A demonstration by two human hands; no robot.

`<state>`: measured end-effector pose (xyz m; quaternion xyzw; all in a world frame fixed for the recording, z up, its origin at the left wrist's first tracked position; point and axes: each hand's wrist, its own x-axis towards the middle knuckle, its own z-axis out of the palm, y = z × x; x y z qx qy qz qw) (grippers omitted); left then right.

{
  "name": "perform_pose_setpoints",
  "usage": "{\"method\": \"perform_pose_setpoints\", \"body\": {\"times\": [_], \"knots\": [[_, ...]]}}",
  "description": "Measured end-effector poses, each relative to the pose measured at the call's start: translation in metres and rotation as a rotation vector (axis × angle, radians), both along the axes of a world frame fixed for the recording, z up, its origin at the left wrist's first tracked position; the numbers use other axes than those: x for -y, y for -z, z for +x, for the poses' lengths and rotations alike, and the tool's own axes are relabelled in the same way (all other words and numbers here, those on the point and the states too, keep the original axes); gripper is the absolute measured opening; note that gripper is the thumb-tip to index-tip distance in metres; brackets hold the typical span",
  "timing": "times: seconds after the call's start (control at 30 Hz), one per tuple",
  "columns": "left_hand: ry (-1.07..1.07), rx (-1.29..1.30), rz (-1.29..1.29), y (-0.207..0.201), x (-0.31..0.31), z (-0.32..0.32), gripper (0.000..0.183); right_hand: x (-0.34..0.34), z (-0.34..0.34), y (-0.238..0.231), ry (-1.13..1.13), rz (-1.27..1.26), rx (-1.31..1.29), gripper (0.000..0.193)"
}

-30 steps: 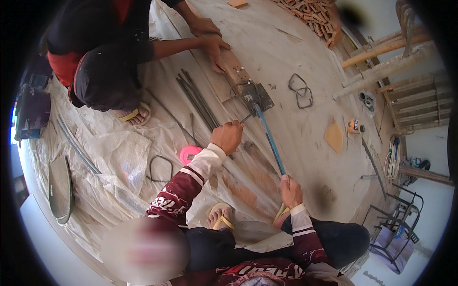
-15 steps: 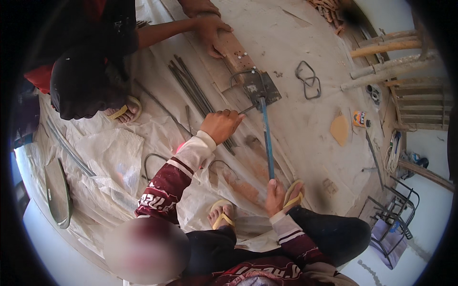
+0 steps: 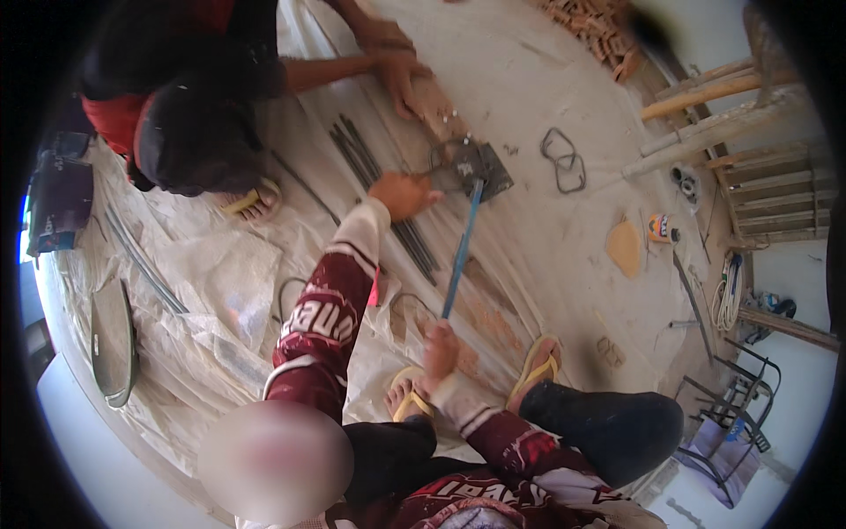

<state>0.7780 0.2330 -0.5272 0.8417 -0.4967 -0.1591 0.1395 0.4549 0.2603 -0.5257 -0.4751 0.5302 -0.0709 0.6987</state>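
My right hand (image 3: 441, 348) is closed round the lower end of a long blue metal bar (image 3: 460, 264). The bar's upper end meets a dark metal plate (image 3: 498, 174) fixed on a wooden plank (image 3: 434, 104). A thin bent steel rod curves round at the plate, partly hidden. My left hand (image 3: 401, 196) is closed at the plate's left side on what looks like this rod's end, slightly blurred. At the plank's far end, a co-worker's hands (image 3: 401, 75) press down on the wood.
Several straight steel rods (image 3: 405, 234) lie left of the plank. Two bent steel loops (image 3: 564, 161) rest on the floor to the right, beyond an orange-and-white can (image 3: 661, 229). Wooden poles (image 3: 696, 128) and a black metal chair frame (image 3: 740, 388) stand at the right. Plastic sheeting (image 3: 220, 264) covers the floor.
My right hand has swung left, and the blue bar's lower end with it, so the bar now slants the other way. My left hand stays beside the plate. The whole view has shifted slightly.
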Motion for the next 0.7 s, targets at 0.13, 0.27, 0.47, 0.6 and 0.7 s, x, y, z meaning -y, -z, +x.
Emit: {"method": "perform_pose_setpoints", "body": {"times": [0.13,0.27,0.47,0.6,0.7], "knots": [[-0.124,0.097,-0.137,-0.007,0.0,-0.008,0.045,0.038,0.004,-0.051,-0.19,-0.11,-0.038,0.037],[-0.294,0.019,-0.059,-0.024,0.0,-0.035,0.04,0.058,-0.009,-0.072,-0.241,-0.316,0.034,0.043],[-0.309,0.105,-0.167,-0.06,0.015,-0.06,0.034,0.095,-0.055,-0.045,-0.204,-0.781,-0.209,0.032],[-0.276,0.2,-0.133,-0.118,0.005,-0.03,0.029,0.099,-0.061,-0.028,-0.247,-0.803,-0.338,0.033],[-0.282,0.195,-0.152,-0.146,0.014,-0.006,0.027,0.104,-0.068,-0.009,-0.307,-0.821,-0.423,0.031]]}}
